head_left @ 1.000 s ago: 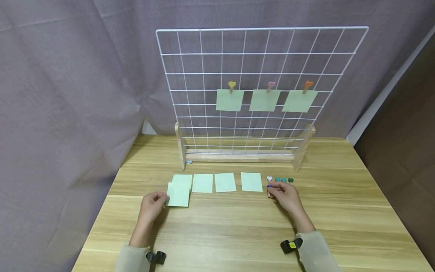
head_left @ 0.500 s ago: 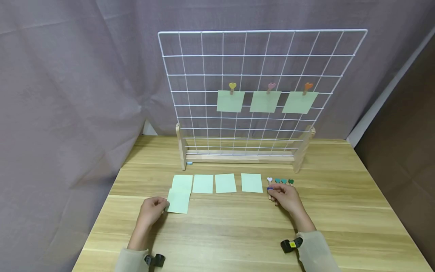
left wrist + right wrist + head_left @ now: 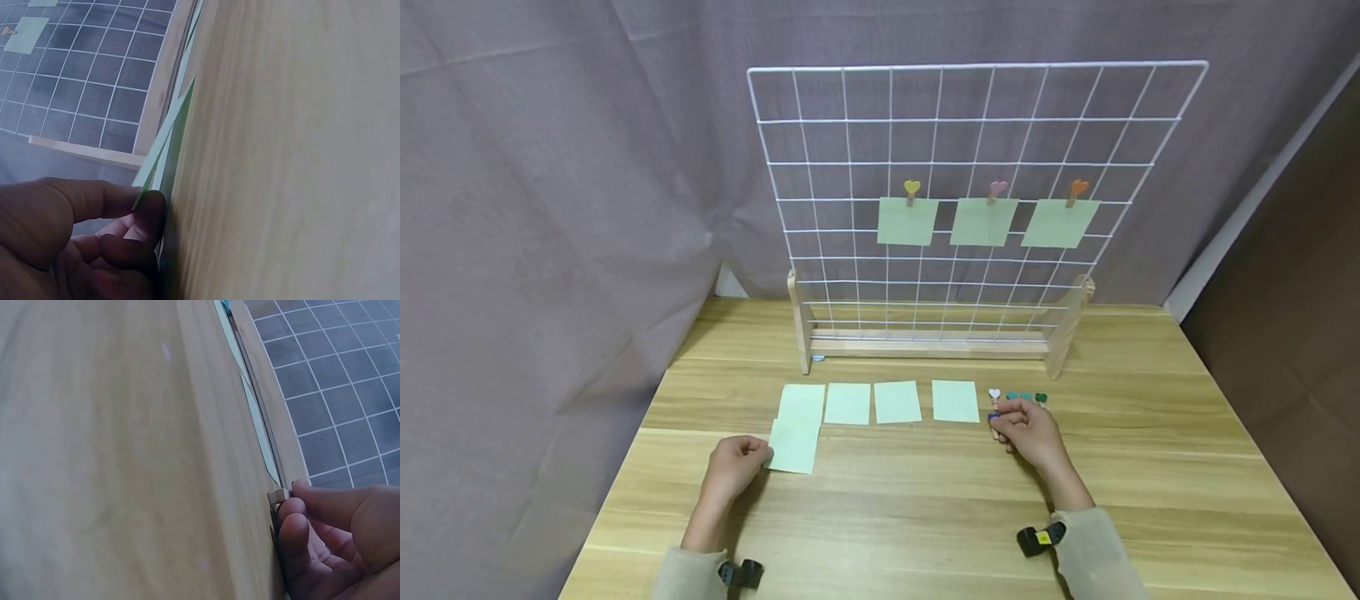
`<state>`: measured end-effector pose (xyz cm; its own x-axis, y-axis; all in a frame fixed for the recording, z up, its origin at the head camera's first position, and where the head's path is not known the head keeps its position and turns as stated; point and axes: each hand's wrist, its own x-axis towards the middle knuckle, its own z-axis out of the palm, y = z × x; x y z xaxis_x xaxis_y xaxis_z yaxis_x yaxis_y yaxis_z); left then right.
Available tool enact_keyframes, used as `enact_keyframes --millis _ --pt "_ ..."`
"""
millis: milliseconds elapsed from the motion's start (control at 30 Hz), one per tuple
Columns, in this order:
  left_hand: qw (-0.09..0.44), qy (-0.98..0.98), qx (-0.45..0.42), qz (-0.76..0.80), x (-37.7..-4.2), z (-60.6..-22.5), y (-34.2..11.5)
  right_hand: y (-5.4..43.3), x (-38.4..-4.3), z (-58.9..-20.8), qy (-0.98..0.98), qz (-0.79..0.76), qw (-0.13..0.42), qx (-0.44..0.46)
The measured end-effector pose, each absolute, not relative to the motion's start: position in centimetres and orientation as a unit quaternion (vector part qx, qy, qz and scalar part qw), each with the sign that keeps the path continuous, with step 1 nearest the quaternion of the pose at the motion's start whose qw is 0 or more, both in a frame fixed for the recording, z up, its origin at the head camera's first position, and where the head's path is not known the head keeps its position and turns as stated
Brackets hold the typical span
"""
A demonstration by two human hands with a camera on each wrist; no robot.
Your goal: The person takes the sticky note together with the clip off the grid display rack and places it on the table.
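In the head view my left hand (image 3: 737, 468) pinches the left edge of a pale green paper note (image 3: 793, 446). That note overlaps the lower edge of another green note (image 3: 802, 402). The left wrist view shows the held note (image 3: 164, 140) tilted up off the table between thumb and finger. At the right my right hand (image 3: 1032, 433) pinches a small wooden clothespin with a blue heart (image 3: 993, 416). In the right wrist view the clothespin's wooden end (image 3: 279, 496) pokes out from the fingertips, close to the tabletop.
Three more notes, one of them a green note (image 3: 956, 402), lie in a row. A white-heart clothespin (image 3: 995, 393) and several teal and green ones lie by my right hand. Behind stands a white wire grid (image 3: 850, 200) on a wooden base (image 3: 925, 346), with three clipped notes.
My left hand has moved down slightly and the note it pinches has shifted toward me, uncovering more of the note behind. The right hand stays nearly in place with the clothespin.
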<state>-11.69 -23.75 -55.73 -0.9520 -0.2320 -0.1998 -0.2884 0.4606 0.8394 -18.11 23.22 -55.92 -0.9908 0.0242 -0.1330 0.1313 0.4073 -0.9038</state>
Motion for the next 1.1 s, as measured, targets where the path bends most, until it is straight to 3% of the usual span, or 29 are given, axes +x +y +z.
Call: enact_keyframes --millis 1100 --pt "0.036 0.864 -0.142 0.481 -11.85 -56.17 -24.02 22.89 -18.09 -56.3 0.837 -0.541 0.03 0.076"
